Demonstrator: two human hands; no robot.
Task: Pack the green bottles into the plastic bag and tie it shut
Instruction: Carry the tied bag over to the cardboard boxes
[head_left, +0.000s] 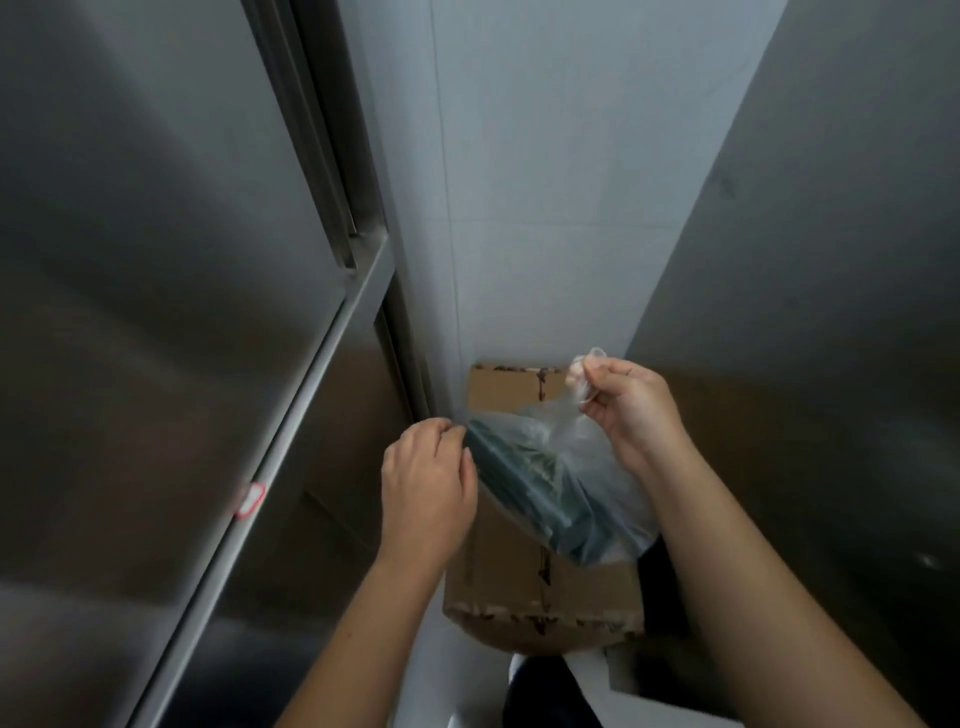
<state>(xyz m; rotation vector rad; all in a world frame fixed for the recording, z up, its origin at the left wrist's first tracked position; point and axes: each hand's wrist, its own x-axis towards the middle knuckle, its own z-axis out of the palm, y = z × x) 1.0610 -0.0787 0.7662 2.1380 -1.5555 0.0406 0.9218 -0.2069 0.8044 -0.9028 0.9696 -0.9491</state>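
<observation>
Both hands are up on the bag now — the clear plastic hangs between them over a box wedged between a steel door on the left and a grey wall behind. The bottles show as a dark green mass through the film, lying slantwise low in the bag, so the packing looks done and this reads as the tying stage.

The right hand is raised, fingers pinched tight on a twisted corner of the bag's mouth, a little loop of plastic poking out above the knuckles. The left hand sits lower and across, fingers curled onto the opposite edge, pulling it taut — the film stretches straight from that grip to the bottles.

No knot is visible yet. My read: the two gathered ends need bringing together, crossing and pulling through. The load hangs off those two pinches and the film is thin, so it wants steady tension, not a yank.
</observation>
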